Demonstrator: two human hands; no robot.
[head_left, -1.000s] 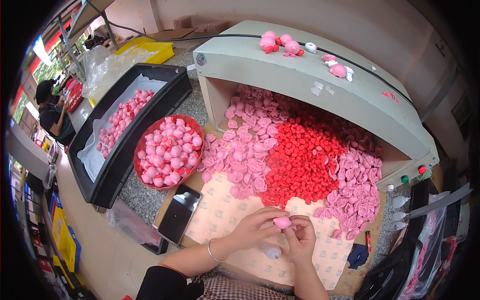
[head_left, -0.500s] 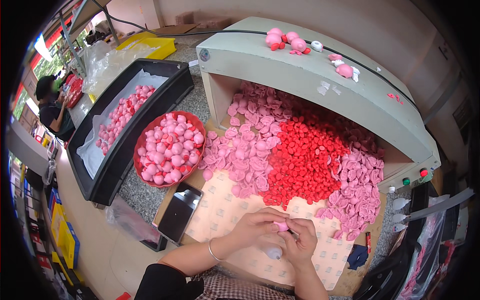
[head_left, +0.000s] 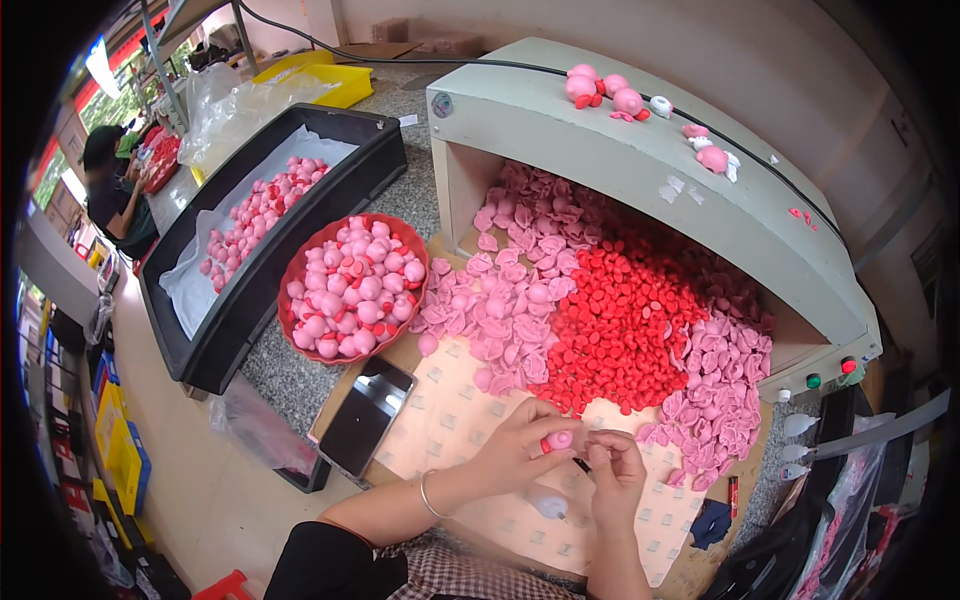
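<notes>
Left hand [head_left: 515,450]: pinches a small pink piece [head_left: 557,440]. Right hand [head_left: 617,478]: fingertips pinched against the same piece. Nearby: red pieces [head_left: 620,320], red bowl [head_left: 298,268], phone [head_left: 366,415].

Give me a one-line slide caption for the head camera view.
Both hands, left hand and right hand, pinch a small pink piece beside heaps of red parts.

Pink and red in the small piece [head_left: 557,440], checked brown and white on the sleeve [head_left: 450,572]. Beside the red bowl [head_left: 296,290] of pink balls: black tray [head_left: 255,300], bright red heap [head_left: 625,325], pale pink heaps [head_left: 505,300], pale green housing [head_left: 640,170].
</notes>
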